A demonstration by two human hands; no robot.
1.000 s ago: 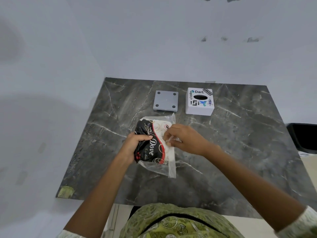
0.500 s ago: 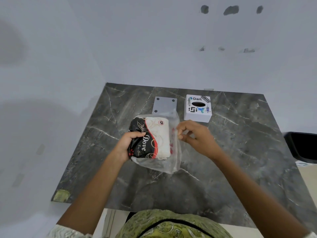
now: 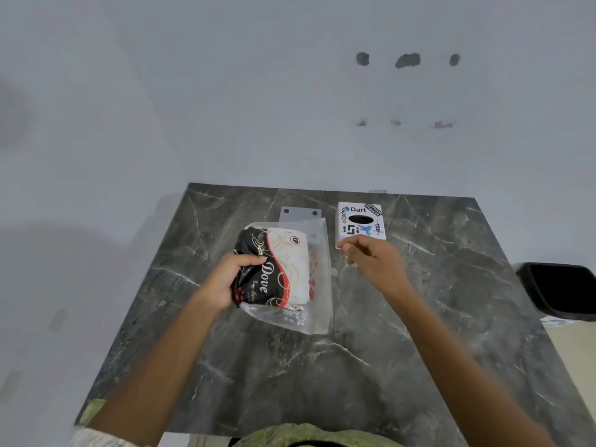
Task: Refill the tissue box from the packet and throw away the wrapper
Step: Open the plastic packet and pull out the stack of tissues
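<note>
The left hand [image 3: 225, 279] is closed around the dark end of the black, white and red plastic tissue packet [image 3: 274, 269], holding it a little above the dark grey marble tabletop [image 3: 322, 382]. A loose clear flap of the wrapper [image 3: 319, 285] hangs off the packet toward 3 o'clock. The right hand [image 3: 371, 262] is near that flap but not touching it — its fingers are curled loosely with the tips close together, and nothing can be seen in them.

The white square tissue box with stickers and a dark oval hole on top [image 3: 360, 222] sits at about 1 o'clock from the packet, just behind the right hand. A flat grey square plate with round dots [image 3: 300, 213] lies at 12 o'clock, partly hidden by the packet; it may be the bottom of the box, but that is only a guess. A black bin [image 3: 561, 290] stands off the tabletop at 3 o'clock.

What could go wrong? The wrapper looks thin and slippery, so a hard pull could rip it the wrong way and tear the soft tissues inside. Only one end is held — the stack could slide out and spill on the tabletop. The right hand is also very close to the light box and could bump it away.
</note>
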